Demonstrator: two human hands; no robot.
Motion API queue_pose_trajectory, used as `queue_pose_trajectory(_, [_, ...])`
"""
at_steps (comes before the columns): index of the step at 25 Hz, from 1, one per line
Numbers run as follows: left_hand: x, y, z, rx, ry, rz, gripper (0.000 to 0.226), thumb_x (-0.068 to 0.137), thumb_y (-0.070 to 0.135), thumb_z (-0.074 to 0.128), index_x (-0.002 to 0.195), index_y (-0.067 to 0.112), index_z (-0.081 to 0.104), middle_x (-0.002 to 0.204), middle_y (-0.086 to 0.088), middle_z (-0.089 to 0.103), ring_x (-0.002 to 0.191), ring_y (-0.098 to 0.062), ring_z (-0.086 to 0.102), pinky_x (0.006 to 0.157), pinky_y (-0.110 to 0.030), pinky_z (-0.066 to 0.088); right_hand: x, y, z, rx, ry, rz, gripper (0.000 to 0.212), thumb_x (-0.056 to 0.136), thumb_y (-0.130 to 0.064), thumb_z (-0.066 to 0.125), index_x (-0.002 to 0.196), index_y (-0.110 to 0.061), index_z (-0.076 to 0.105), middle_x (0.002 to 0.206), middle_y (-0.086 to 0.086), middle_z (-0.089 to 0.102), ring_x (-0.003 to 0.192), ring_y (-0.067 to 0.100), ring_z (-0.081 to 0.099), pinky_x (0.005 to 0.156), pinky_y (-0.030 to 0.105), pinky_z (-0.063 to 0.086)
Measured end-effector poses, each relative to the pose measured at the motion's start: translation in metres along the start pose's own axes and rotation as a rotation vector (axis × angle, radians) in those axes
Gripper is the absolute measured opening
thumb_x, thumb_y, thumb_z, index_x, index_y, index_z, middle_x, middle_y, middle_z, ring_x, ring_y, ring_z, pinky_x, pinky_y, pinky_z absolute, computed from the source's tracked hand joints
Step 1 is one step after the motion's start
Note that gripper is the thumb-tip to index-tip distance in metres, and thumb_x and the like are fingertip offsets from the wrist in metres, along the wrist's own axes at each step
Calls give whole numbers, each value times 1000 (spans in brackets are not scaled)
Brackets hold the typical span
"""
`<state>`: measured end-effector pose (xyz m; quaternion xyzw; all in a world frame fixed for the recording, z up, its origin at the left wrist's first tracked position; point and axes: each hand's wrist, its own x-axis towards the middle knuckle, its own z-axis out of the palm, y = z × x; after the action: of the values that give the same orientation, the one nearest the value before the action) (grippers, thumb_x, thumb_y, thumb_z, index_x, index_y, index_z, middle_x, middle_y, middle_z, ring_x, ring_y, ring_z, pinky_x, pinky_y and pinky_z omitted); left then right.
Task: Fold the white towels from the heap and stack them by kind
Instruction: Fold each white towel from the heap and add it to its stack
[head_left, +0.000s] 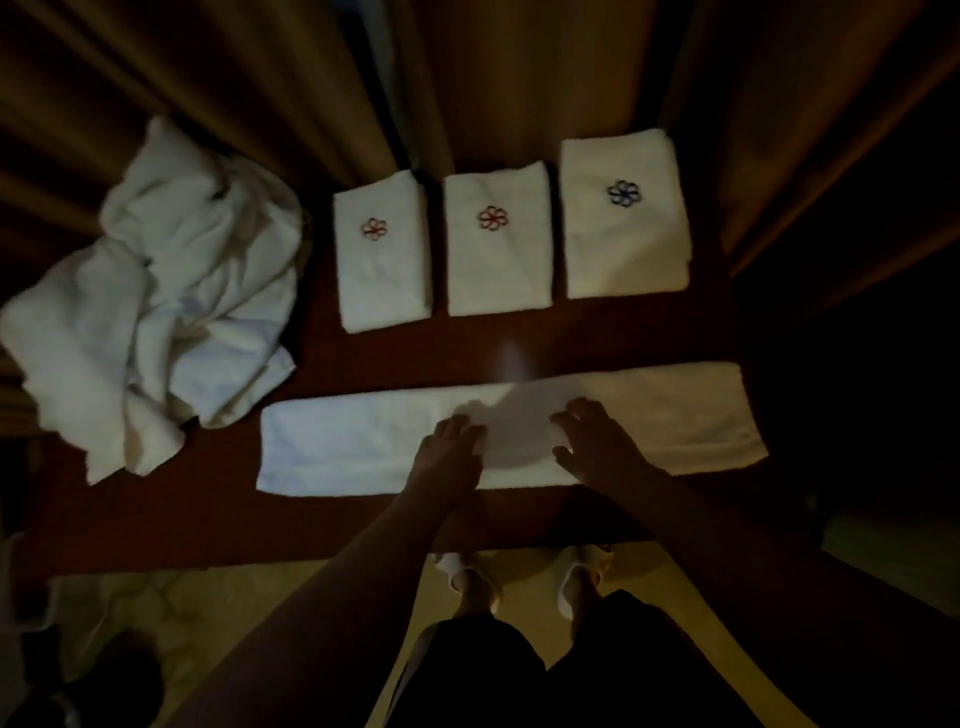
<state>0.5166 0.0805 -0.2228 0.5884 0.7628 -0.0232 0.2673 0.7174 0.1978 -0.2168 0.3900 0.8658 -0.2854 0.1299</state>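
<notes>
Towels are the whole matter of this job, and the dim view shows it partly done. Three folded ones lie in a row at the far side of the dark red table, each separate from its neighbour: a small folded towel with a red flower mark, a second red-marked towel just beside it, and to the right a somewhat larger folded towel with a blue flower mark. I judge the two marks to be the kinds that the stacks should follow, though the light is too poor to be sure. At the left the unfolded heap is crumpled and bulky, seemingly several towels, so much of the work looks to be ahead. At the near edge a long towel lies flat as a band across the table, apparently folded lengthwise already but not yet folded short. The left hand and the right hand both rest on its middle, near each other. The right hand's fingers are spread flat, released and pressing the cloth; the left hand's fingertips lie at a small ridge of cloth, and I cannot tell whether they pinch it or only press. No mark shows on this towel, so which stack it belongs to cannot be judged.
</notes>
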Motion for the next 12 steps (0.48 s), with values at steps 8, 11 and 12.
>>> queue_pose_trajectory(8, [-75, -150, -18, -117, -19, -380, 47, 96, 32, 49, 142, 21, 43, 150, -9, 31, 134, -29, 32, 105, -43, 38, 54, -131, 32, -21, -156, -69, 48, 95, -33, 51, 138, -12, 42, 143, 13, 33, 132, 28, 30, 105, 38, 35])
queue_pose_trajectory(11, [-86, -191, -25, -120, -10, -459, 43, 98, 37, 44, 140, 26, 46, 155, -5, 26, 139, -26, 25, 107, -42, 34, 71, -176, 51, -55, -164, -69, 45, 95, -34, 49, 134, -11, 45, 137, 14, 37, 127, 29, 34, 101, 37, 37])
queue_pose_trajectory(12, [-87, -200, -29, -129, 1, -477, 41, 98, 37, 45, 137, 26, 50, 157, -5, 23, 141, -26, 22, 108, -42, 32, 76, -189, 56, -68, -151, -63, 44, 95, -34, 48, 132, -10, 46, 135, 14, 40, 124, 29, 35, 100, 36, 37])
